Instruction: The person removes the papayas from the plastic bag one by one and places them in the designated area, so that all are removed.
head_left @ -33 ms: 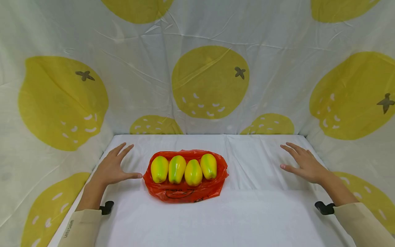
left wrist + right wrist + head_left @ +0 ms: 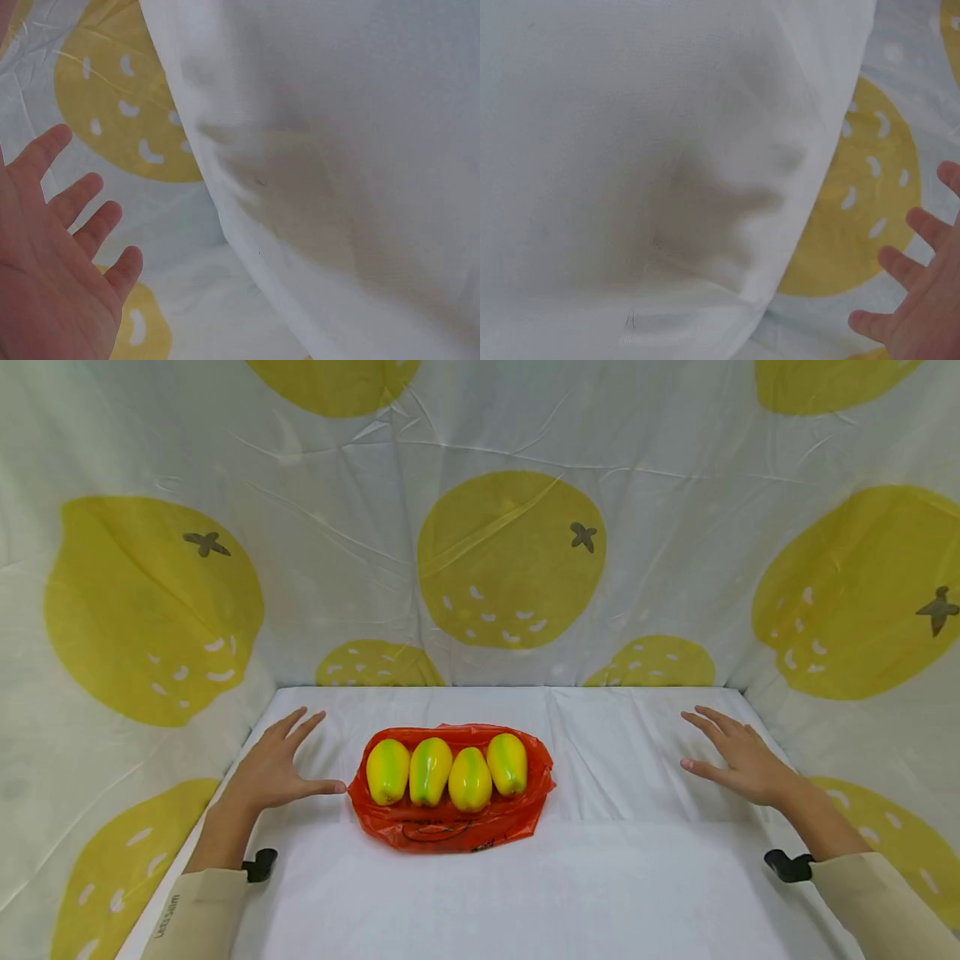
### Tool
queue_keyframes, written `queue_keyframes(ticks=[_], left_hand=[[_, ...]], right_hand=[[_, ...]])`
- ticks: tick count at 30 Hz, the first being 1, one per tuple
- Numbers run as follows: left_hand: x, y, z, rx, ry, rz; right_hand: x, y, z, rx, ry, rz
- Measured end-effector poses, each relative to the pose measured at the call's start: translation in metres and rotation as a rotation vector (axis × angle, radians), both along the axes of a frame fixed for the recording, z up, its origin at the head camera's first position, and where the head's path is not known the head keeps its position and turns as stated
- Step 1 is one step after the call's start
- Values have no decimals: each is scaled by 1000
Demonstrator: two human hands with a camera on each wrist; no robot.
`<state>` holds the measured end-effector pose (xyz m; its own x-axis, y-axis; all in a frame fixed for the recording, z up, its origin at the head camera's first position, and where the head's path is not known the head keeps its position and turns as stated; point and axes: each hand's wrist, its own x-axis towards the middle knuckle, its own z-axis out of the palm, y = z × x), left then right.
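Several glossy yellow fruits [image 2: 470,781] with green streaks, shaped like small papayas or mangoes, lie in a row on a red plastic bag [image 2: 442,837] left of the table's middle. My left hand [image 2: 272,770] hovers left of the bag, fingers spread, holding nothing. Its thumb tip appears at the bag's left edge in the head view; whether it touches, I cannot tell. Far to the right of the bag is my right hand [image 2: 738,764], also spread and holding nothing. The left wrist view shows the left palm [image 2: 52,300]; the right wrist view shows part of the right hand [image 2: 926,307].
A white cloth [image 2: 525,893] covers the table. Hanging fabric printed with big lemons [image 2: 510,560] walls it at the back and both sides. A small black device [image 2: 260,865] sits at the left wrist, and another black device [image 2: 789,865] at the right.
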<state>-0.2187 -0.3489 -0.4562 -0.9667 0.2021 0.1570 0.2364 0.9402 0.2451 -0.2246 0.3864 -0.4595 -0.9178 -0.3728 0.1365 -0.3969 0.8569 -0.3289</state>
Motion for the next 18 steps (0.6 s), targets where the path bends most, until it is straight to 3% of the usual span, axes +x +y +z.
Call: queue_keyframes(ticks=[11, 18], left_hand=[[-3, 10, -7, 80, -62, -4], [-4, 25, -14, 149, -119, -7]], right_hand=[[-6, -16, -6, -99, 25, -31], [-9, -37, -11, -182, -15, -46]])
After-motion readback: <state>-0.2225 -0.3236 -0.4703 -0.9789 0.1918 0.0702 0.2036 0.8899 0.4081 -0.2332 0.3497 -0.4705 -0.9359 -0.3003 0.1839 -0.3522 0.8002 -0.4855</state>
